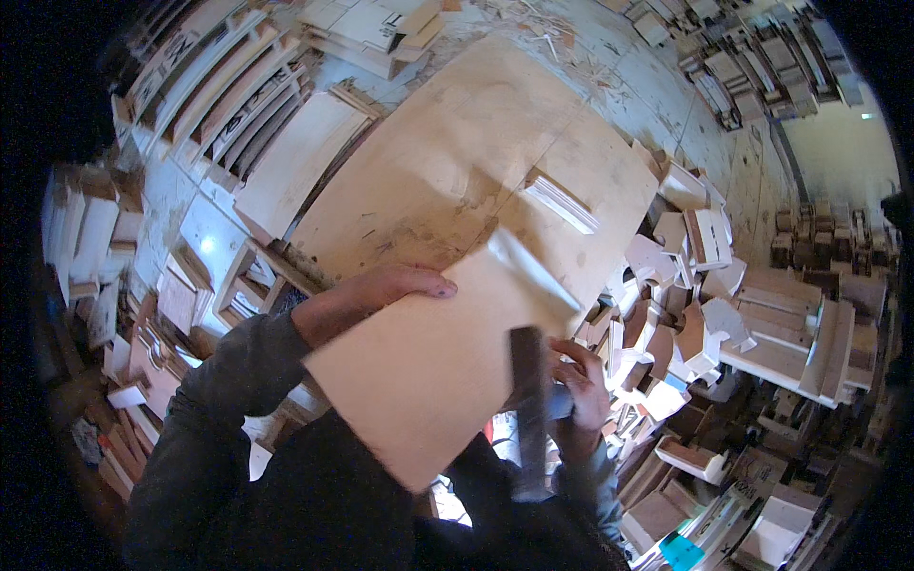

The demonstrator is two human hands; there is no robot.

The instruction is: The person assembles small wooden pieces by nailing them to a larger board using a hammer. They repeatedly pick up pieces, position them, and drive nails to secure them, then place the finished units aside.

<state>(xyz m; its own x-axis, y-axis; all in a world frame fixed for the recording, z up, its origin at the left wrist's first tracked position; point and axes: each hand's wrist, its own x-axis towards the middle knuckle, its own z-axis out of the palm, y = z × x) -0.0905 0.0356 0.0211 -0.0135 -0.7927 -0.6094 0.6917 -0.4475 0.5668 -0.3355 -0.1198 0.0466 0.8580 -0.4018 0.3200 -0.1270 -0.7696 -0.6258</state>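
Note:
A pale rectangular wooden panel (428,362) is held up at a slant in front of me. My left hand (405,284) grips its far left edge, thumb on top and the other fingers hidden underneath. Along the panel's far right edge stands a pale wooden strip (535,271). Close by the panel's right side, my right hand (579,385) is closed on a dark bar-shaped tool (528,409). The tool is slightly blurred and partly hidden, so its exact kind does not show. Its dark bar overlaps the panel's edge in view; whether they touch, I cannot tell.
Beyond the panel lies a large stained plywood worktop (419,181) with a small stack of wooden strips (562,202) on it. A heap of cut wooden pieces (685,333) crowds its right side. Stacked boards (305,152) stand at the left, and offcuts (547,33) litter the floor.

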